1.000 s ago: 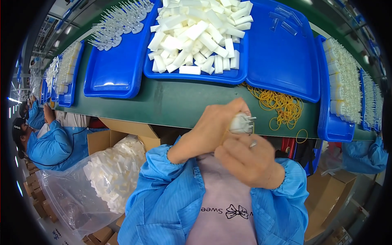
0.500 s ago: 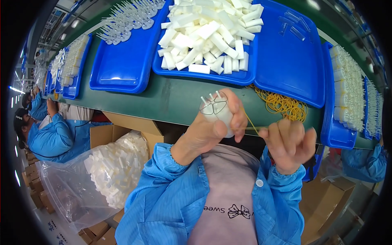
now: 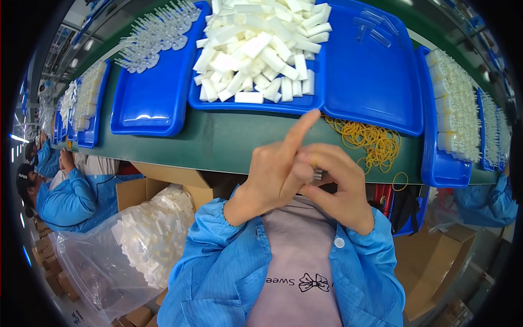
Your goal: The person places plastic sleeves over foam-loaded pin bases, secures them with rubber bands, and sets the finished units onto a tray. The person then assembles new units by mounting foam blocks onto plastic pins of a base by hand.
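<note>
My hands meet in front of my chest, just off the near edge of the green table. My left hand point(image 3: 272, 171), index finger stretched up, has its other fingers closed around a white piece point(image 3: 317, 175). Only a small ridged bit of that piece shows between the hands. My right hand point(image 3: 343, 188) presses against it with thumb and fingers curled. A short stretch of yellow rubber band point(image 3: 315, 159) shows at its fingers. Beyond the hands lies a pile of yellow rubber bands point(image 3: 376, 143), with one loose band point(image 3: 400, 181) at the table edge.
A blue tray point(image 3: 256, 104) heaped with white foam blocks point(image 3: 248, 60) stands ahead. Left of it, another tray point(image 3: 144, 111) bears clear pronged parts point(image 3: 158, 35); the right tray point(image 3: 376, 82) has clear tubes. A carton point(image 3: 131, 195) and bagged white pieces point(image 3: 158, 234) are at left.
My right hand has moved left to join my left hand. The band stretched between them has drawn in, and the white piece has turned, its prongs now hidden. The view has shifted slightly.
</note>
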Demonstrator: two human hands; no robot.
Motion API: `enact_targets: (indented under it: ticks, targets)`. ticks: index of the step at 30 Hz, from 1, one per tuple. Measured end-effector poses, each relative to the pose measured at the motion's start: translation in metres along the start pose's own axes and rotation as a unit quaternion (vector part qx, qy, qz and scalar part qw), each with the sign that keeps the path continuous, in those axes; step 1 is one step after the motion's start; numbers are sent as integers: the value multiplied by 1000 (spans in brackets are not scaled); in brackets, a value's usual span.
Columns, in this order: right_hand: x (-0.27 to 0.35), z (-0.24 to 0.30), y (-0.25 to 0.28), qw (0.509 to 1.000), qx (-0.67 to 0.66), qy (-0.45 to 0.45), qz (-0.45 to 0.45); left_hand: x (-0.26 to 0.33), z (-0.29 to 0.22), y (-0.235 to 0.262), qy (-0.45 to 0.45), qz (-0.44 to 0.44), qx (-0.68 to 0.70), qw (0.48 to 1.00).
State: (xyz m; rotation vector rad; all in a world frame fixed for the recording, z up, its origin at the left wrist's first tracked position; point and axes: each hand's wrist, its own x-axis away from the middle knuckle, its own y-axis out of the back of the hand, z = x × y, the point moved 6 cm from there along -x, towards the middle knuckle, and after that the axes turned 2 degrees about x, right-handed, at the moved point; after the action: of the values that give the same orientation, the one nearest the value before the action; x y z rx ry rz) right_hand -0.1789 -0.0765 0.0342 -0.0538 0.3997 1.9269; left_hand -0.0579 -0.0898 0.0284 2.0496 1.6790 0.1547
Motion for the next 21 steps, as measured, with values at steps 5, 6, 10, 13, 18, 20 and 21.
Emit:
enact_targets:
  ticks: [5,6,10,13,18,20,21]
  targets:
    - [6,20,8,990,139,8,30,8,8,-36,26,177,236,955]
    - [7,23,9,991,128,24,32,12,11,-40,40,191,274,942]
    - [18,31,49,985,164,20,-40,-2,-14,-30,-46,64,97,992]
    - [49,65,122,914,352,9,-202,-2,-13,-14,-84,-42,107,990]
    - [124,71,236,721,554,-90,-406,6,9,21,-35,-79,108,990]
    - [143,49,275,712,545,-119,-426,15,19,34,-20,-119,138,983]
    - [152,38,295,707,529,-148,-446,18,20,41,-16,-141,147,979]
